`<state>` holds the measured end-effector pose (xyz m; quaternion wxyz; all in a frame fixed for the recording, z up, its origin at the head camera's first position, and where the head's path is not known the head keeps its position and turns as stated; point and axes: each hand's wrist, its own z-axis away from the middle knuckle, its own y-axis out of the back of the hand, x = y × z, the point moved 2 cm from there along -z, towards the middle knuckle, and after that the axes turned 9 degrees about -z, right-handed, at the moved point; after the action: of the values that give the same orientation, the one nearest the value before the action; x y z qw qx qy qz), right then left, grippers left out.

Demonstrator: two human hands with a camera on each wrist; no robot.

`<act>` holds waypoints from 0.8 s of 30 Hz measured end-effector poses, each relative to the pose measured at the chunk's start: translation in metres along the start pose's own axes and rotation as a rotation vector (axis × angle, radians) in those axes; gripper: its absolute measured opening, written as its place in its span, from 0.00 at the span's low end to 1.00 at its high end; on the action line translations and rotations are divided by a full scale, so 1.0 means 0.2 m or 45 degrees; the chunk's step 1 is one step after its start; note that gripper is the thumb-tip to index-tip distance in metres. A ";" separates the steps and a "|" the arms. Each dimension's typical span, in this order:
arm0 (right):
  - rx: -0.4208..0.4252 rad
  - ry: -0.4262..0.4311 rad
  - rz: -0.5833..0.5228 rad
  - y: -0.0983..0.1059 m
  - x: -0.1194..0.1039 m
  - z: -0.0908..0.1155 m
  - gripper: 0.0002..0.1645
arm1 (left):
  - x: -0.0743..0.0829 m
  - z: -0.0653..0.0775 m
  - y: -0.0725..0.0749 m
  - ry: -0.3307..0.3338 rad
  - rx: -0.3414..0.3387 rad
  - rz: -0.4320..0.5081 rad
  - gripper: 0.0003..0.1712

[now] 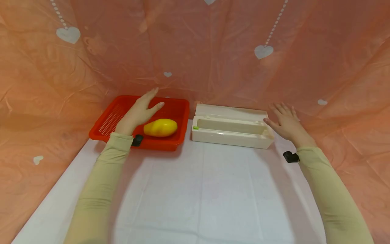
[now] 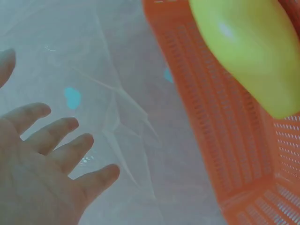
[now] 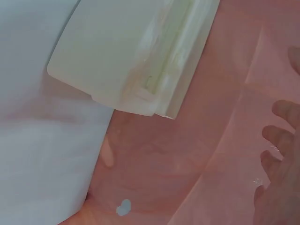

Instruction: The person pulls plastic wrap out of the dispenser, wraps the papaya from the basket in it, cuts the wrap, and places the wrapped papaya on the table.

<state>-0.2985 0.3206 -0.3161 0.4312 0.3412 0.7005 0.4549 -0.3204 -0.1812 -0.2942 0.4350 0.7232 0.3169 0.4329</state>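
Holds nothing in either hand. At centre left of the head view, stretches the left hand [image 1: 137, 114] seemingly above a shallow red plastic basket [image 1: 164, 146], with fingers long and spread, thumb well out; apart from the rim in the left wrist view. At the right of the head view, extends the right hand [image 1: 287, 126] just beside the end of a long, narrow, off-white plastic box [image 1: 231, 139], with fingers loosely fanned; apart from it in the right wrist view. Inside the basket, towards its right: a glossy yellow, pear-shaped fruit [image 1: 161, 128], lying on its side, probably stopped from rolling off by the raised walls. Right of centre: a hinged off-white lid [image 1: 231, 111], tipped back to leave the box's hollow exposed. Apparently has basket and box side by side on white cloth [image 1: 195, 189], near the pink-orange, heart-printed sheet [image 1: 213, 61], to put one within reach of each hand.
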 end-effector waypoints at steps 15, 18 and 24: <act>0.204 -0.089 -0.439 0.07 -0.08 0.11 0.28 | 0.15 0.04 0.03 0.039 -0.032 0.866 0.32; 0.239 -0.171 -0.506 0.08 -0.08 0.14 0.26 | 0.20 0.05 0.01 0.055 -0.114 1.141 0.30; 0.198 -0.308 -0.700 0.10 -0.07 0.19 0.27 | 0.28 0.06 -0.04 0.071 -0.248 1.496 0.24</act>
<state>-0.2571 0.3280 -0.3009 0.5910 0.2227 0.7427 0.2225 -0.2863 -0.1360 -0.2841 0.1784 0.7225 -0.1664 0.6469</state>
